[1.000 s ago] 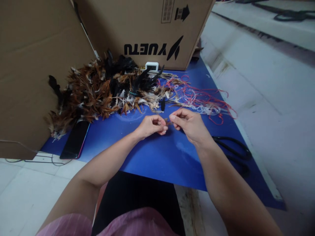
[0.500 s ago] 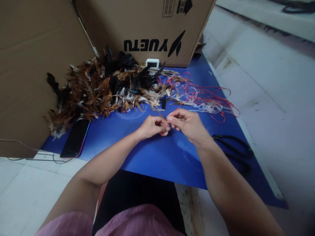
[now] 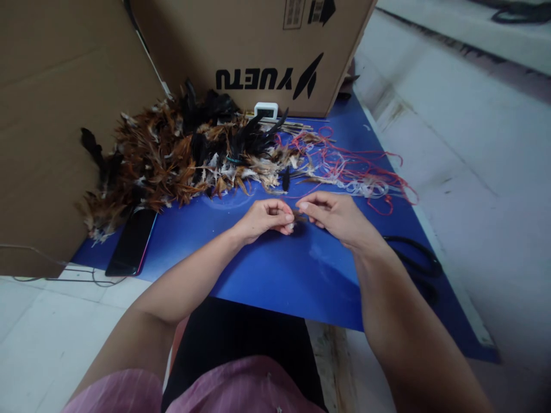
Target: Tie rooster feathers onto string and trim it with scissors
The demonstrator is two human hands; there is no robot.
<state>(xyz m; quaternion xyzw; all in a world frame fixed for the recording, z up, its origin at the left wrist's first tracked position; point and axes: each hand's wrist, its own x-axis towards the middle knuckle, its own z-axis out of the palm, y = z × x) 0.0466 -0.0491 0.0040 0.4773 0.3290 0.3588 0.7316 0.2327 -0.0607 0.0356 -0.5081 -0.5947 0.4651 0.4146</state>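
My left hand (image 3: 264, 219) and my right hand (image 3: 334, 218) meet over a blue sheet (image 3: 275, 269), fingertips pinched together. Between them sits a small dark feather piece (image 3: 298, 215), held by both hands. A thin red thread (image 3: 301, 195) seems to run from the pinch toward the tangle behind. A big heap of brown, black and white feathers (image 3: 172, 158) lies just beyond my left hand. A tangle of red and white threads (image 3: 357, 172) lies beyond my right hand.
A black phone (image 3: 131, 241) lies at the sheet's left edge. Black scissors (image 3: 415, 264) rest right of my right forearm. Cardboard boxes (image 3: 258, 51) stand behind and at left (image 3: 55, 115). A small white object (image 3: 266, 109) sits by the box. Tiled floor surrounds.
My hands have stayed pinched together at the same spot, with small finger shifts. The right hand has lowered slightly toward the sheet.
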